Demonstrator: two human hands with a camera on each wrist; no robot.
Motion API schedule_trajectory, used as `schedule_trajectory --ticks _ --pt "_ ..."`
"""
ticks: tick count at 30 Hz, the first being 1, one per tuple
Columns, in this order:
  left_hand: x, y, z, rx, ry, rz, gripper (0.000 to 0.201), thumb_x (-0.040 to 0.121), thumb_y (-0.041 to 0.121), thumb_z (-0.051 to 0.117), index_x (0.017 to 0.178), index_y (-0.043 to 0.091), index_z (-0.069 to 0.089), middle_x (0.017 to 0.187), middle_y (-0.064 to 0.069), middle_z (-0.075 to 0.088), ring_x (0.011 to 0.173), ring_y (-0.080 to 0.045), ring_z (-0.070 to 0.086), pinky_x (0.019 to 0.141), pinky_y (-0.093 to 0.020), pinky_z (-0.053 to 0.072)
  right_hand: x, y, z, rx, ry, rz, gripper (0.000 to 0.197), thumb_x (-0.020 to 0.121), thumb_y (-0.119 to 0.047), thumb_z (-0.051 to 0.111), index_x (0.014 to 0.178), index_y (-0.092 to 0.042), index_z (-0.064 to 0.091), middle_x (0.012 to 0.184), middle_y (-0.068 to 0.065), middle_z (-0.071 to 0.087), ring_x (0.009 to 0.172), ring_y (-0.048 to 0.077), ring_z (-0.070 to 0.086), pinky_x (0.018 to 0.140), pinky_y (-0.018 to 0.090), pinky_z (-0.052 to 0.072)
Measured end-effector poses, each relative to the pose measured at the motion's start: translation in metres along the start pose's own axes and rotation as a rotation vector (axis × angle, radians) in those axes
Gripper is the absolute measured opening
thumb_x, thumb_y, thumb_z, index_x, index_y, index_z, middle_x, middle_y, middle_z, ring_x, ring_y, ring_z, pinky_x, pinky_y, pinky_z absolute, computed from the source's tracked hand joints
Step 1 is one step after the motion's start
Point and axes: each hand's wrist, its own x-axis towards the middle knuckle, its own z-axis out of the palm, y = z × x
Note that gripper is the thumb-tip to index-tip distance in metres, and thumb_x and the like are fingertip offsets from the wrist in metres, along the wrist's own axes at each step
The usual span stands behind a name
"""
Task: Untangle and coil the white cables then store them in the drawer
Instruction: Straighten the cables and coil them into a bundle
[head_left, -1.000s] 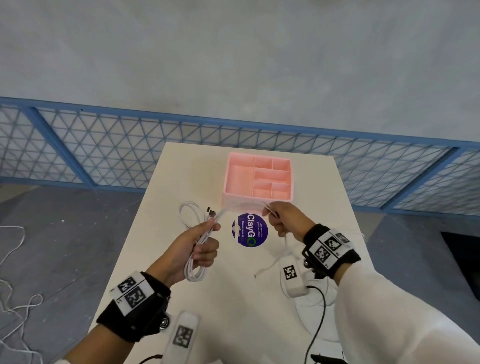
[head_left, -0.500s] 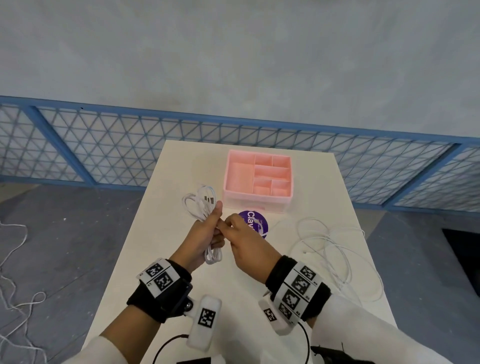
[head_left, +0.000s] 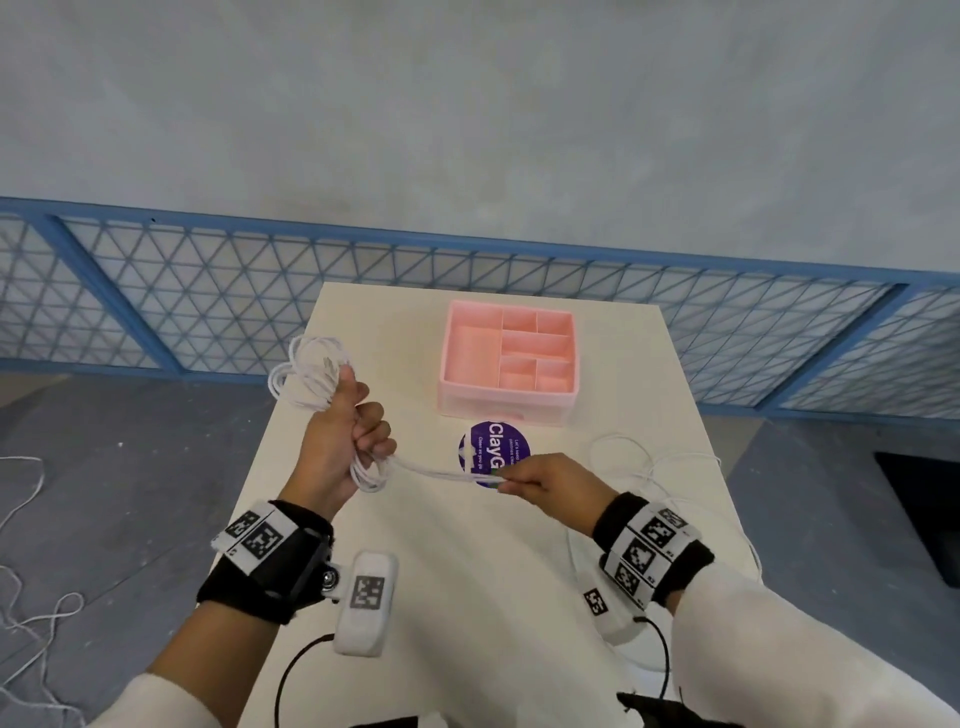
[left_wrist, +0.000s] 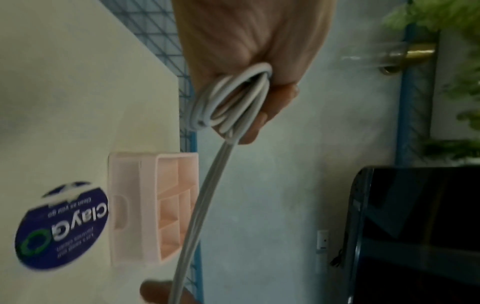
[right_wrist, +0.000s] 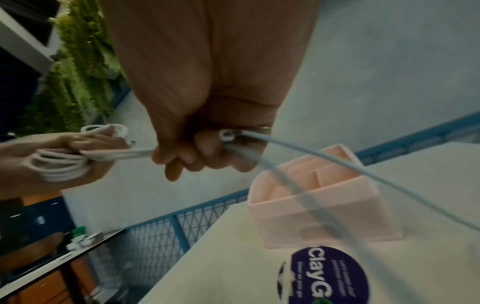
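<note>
My left hand (head_left: 347, 441) grips a white coiled cable (head_left: 311, 376) in its fist, loops sticking out above the thumb and below the fingers (left_wrist: 228, 107). Strands of white cable (head_left: 441, 474) run taut from that fist to my right hand (head_left: 524, 480), which pinches them over the table. The right wrist view shows the cable (right_wrist: 226, 135) passing through the curled right fingers (right_wrist: 197, 156) and trailing off to the right. The pink drawer organiser (head_left: 509, 358) stands at the back of the table with its compartments open on top.
More loose white cable (head_left: 654, 467) lies on the table (head_left: 467, 571) at the right edge. A round purple sticker (head_left: 493, 452) sits in front of the organiser. A blue mesh fence (head_left: 208, 291) runs behind the table. White cord lies on the floor (head_left: 31, 597) at left.
My hands were together at the coil half a second ago. The right hand has since pulled away to the right, drawing the cable strands taut, and the left hand has risen with the coil.
</note>
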Motion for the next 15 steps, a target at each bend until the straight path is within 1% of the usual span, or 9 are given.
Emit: schedule_trajectory --ticks 2,4,6,7,9,11,12,14,15 --pt "0.002 0.0 0.001 0.099 0.017 0.087 0.036 0.094 0.043 0.044 0.067 0.022 0.033 0.039 0.009 0.025 0.033 -0.004 0.023 0.036 -0.017 0.023 -0.003 -0.019 0.001 -0.17 -0.148 -0.08 0.027 0.093 -0.029 0.05 0.105 -0.01 0.065 0.093 0.008 0.065 0.088 0.024 0.058 0.074 0.028 0.039" --pt "0.004 -0.004 0.002 0.243 0.035 0.19 0.033 0.094 0.032 0.049 0.065 0.021 0.036 0.039 0.01 0.03 0.033 -0.005 0.024 0.037 -0.019 0.023 -0.006 -0.039 0.004 -0.296 -0.29 -0.151 0.027 0.092 -0.028 0.051 0.108 -0.009 0.062 0.102 0.011 0.062 0.095 0.026 0.056 0.075 0.027 0.038" --pt "0.004 -0.013 0.002 0.403 0.047 0.222 0.028 0.09 0.024 0.056 0.066 0.019 0.042 0.045 0.009 0.039 0.035 -0.006 0.03 0.042 -0.022 0.026 -0.009 -0.062 0.001 -0.315 -0.344 -0.241 0.026 0.093 -0.026 0.05 0.105 -0.007 0.062 0.099 0.013 0.058 0.093 0.028 0.056 0.079 0.034 0.043" --pt "0.002 -0.02 0.003 0.455 0.036 0.209 0.026 0.087 0.025 0.06 0.069 0.018 0.044 0.049 0.008 0.043 0.037 -0.006 0.032 0.043 -0.023 0.028 -0.009 -0.073 -0.003 -0.282 -0.333 -0.294 0.026 0.093 -0.026 0.049 0.102 -0.006 0.062 0.097 0.013 0.058 0.091 0.028 0.056 0.079 0.037 0.044" --pt "-0.006 -0.035 0.007 0.488 -0.033 0.143 0.029 0.082 0.033 0.066 0.071 0.017 0.045 0.05 0.009 0.044 0.04 -0.006 0.034 0.043 -0.022 0.03 -0.005 -0.089 -0.012 -0.218 -0.25 -0.344 0.029 0.094 -0.03 0.046 0.099 -0.005 0.062 0.097 0.013 0.06 0.09 0.026 0.057 0.079 0.036 0.044" --pt "-0.015 -0.046 0.014 0.45 -0.139 0.047 0.032 0.079 0.042 0.062 0.066 0.017 0.046 0.05 0.008 0.045 0.044 -0.007 0.037 0.046 -0.019 0.031 0.004 -0.093 -0.021 -0.211 -0.137 -0.281 0.03 0.094 -0.034 0.044 0.095 -0.011 0.063 0.094 0.009 0.065 0.087 0.024 0.059 0.075 0.034 0.043" --pt "-0.02 -0.049 0.017 0.406 -0.198 -0.013 0.031 0.079 0.044 0.058 0.064 0.019 0.047 0.051 0.007 0.044 0.046 -0.007 0.037 0.047 -0.019 0.03 0.008 -0.091 -0.024 -0.224 -0.091 -0.217 0.029 0.094 -0.037 0.043 0.088 -0.016 0.063 0.088 0.005 0.066 0.083 0.023 0.059 0.073 0.034 0.044" --pt "-0.028 -0.052 0.024 0.303 -0.294 -0.125 0.031 0.082 0.045 0.053 0.06 0.023 0.052 0.054 0.006 0.043 0.048 -0.007 0.034 0.05 -0.021 0.027 0.013 -0.085 -0.03 -0.233 -0.055 -0.105 0.033 0.092 -0.04 0.041 0.066 -0.026 0.056 0.068 -0.003 0.059 0.071 0.02 0.054 0.068 0.035 0.043" --pt "-0.03 -0.052 0.026 0.295 -0.317 -0.151 0.031 0.083 0.043 0.054 0.061 0.022 0.053 0.056 0.004 0.043 0.048 -0.008 0.034 0.051 -0.023 0.028 0.015 -0.083 -0.032 -0.259 -0.048 -0.083 0.034 0.09 -0.039 0.041 0.062 -0.024 0.053 0.062 -0.004 0.055 0.068 0.021 0.052 0.066 0.035 0.041"
